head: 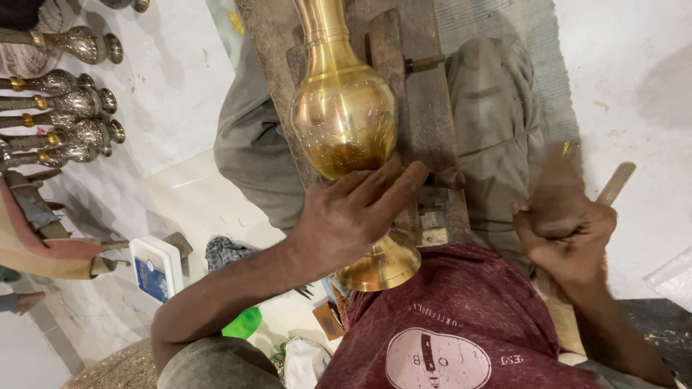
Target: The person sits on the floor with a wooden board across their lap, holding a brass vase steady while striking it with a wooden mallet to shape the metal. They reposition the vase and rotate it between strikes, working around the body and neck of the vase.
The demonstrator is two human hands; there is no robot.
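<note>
A polished brass vase [343, 108] lies on its side across a worn wooden block [425, 108] between my knees. Its neck points away from me and its flared foot [382, 265] sits close to my chest. My left hand [353, 212] wraps around the narrow waist of the vase just below the engraved belly. My right hand [566, 227] is closed around a wooden-handled tool [614, 184], blurred by motion, off to the right of the vase and apart from it.
Several engraved brass vases [72, 108] lie in a row on the pale floor at the far left. A white box [157, 268], a green object [243, 324] and small tools sit by my left leg. Another person's foot [21, 301] shows at the left edge.
</note>
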